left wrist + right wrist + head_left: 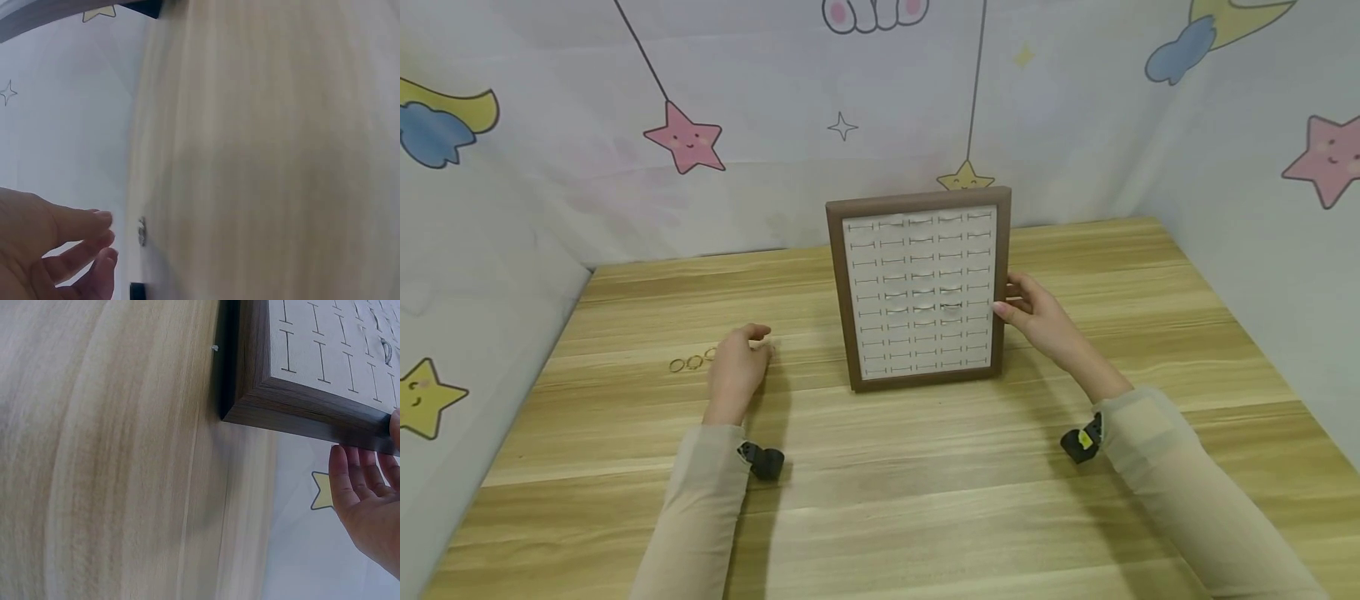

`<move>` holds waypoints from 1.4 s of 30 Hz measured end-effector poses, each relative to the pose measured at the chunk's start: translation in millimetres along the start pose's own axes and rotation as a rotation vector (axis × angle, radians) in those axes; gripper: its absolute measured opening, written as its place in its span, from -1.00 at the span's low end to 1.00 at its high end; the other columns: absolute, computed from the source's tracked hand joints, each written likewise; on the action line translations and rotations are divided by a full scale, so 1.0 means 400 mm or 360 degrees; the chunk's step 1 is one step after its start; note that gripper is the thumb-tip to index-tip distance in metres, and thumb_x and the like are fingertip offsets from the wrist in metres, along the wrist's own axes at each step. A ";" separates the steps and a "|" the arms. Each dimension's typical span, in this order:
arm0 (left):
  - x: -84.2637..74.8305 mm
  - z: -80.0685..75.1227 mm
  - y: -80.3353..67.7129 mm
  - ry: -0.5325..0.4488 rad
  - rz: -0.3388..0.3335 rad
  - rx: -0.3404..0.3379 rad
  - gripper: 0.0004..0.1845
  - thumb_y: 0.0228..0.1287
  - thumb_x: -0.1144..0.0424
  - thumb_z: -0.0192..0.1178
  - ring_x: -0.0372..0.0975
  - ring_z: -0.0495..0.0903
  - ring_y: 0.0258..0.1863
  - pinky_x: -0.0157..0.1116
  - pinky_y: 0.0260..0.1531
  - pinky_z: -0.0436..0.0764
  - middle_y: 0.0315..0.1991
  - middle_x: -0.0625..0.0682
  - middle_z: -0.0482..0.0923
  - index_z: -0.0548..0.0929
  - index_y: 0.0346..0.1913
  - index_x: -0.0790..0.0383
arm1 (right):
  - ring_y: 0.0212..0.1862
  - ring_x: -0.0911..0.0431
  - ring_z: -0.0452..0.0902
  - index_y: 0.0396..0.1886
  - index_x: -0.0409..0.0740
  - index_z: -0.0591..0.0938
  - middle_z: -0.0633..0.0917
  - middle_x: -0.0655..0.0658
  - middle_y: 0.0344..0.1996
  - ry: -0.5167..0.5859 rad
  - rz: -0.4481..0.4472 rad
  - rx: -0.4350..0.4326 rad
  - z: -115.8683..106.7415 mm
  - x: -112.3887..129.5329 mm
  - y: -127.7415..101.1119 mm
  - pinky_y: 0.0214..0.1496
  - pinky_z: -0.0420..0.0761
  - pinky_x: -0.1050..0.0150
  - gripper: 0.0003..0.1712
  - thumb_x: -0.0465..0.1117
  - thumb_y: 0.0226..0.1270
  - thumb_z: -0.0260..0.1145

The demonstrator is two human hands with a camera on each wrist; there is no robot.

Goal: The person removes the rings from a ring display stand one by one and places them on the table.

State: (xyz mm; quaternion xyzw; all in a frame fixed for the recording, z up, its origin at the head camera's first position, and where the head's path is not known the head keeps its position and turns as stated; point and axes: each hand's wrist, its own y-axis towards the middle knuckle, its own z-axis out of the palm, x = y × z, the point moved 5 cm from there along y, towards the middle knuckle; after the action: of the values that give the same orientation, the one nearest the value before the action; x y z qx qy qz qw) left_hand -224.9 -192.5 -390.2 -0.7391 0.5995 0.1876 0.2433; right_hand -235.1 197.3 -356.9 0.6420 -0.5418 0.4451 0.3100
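A ring display board (pixel 928 342) with a brown frame and a white slotted face stands upright, leaning slightly back, on the table. My right hand (pixel 1037 321) grips its right edge, thumb on the front and fingers behind. One silver ring (pixel 386 351) sits in a slot near that edge. Left of the board, my left hand (pixel 737 367) hovers low over the table, fingers loosely bent and holding nothing visible. Just beyond its fingertips in the left wrist view lies a small ring (pixel 142 231). Gold rings (pixel 677 365) lie in a row to this hand's left, partly hidden by it.
The wood-grain table (pixel 880 500) meets a white cloth backdrop (pixel 760 150) printed with stars and moons at the back and sides. A tiny white speck (pixel 215 347) lies on the table near the board's bottom edge.
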 end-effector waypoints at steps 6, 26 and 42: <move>-0.055 -0.019 -0.009 -0.0104 0.0115 -0.0196 -0.63 0.44 0.25 -0.01 0.00 0.61 -0.08 -0.33 -0.47 0.45 0.19 0.18 0.51 0.49 0.23 0.25 | 0.39 -0.30 0.21 0.45 -0.37 0.04 0.29 -0.46 0.30 0.0004 -0.0005 0.0005 0.000 -0.001 0.002 0.37 0.34 -0.14 -0.32 -0.23 0.49 0.06; -0.325 -0.060 -0.114 -0.0527 0.0683 -0.0774 -0.70 0.41 0.29 0.01 -0.07 0.57 -0.23 -0.29 -0.41 0.49 -0.07 0.17 0.58 0.53 0.11 0.31 | 0.40 -0.29 0.20 0.45 -0.37 0.05 0.28 -0.45 0.32 -0.0002 0.0001 0.0000 0.001 -0.011 0.006 0.37 0.35 -0.13 -0.32 -0.22 0.49 0.06; -0.453 0.103 -0.189 -0.0044 0.1122 -0.0573 -0.76 0.28 0.26 0.23 -0.24 0.64 -0.28 -0.42 -0.47 0.62 -0.16 0.01 0.65 0.62 -0.02 0.20 | 0.40 -0.29 0.20 0.46 -0.36 0.04 0.28 -0.45 0.32 -0.0001 0.0001 0.0004 0.002 -0.011 0.005 0.37 0.35 -0.12 -0.32 -0.23 0.49 0.05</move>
State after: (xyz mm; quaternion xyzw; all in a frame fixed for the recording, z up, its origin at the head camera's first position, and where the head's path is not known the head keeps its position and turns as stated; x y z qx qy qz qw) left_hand -188.6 -12.1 -310.3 -0.5162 0.7707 0.3717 0.0384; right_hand -237.0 198.1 -361.2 0.6424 -0.5415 0.4457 0.3089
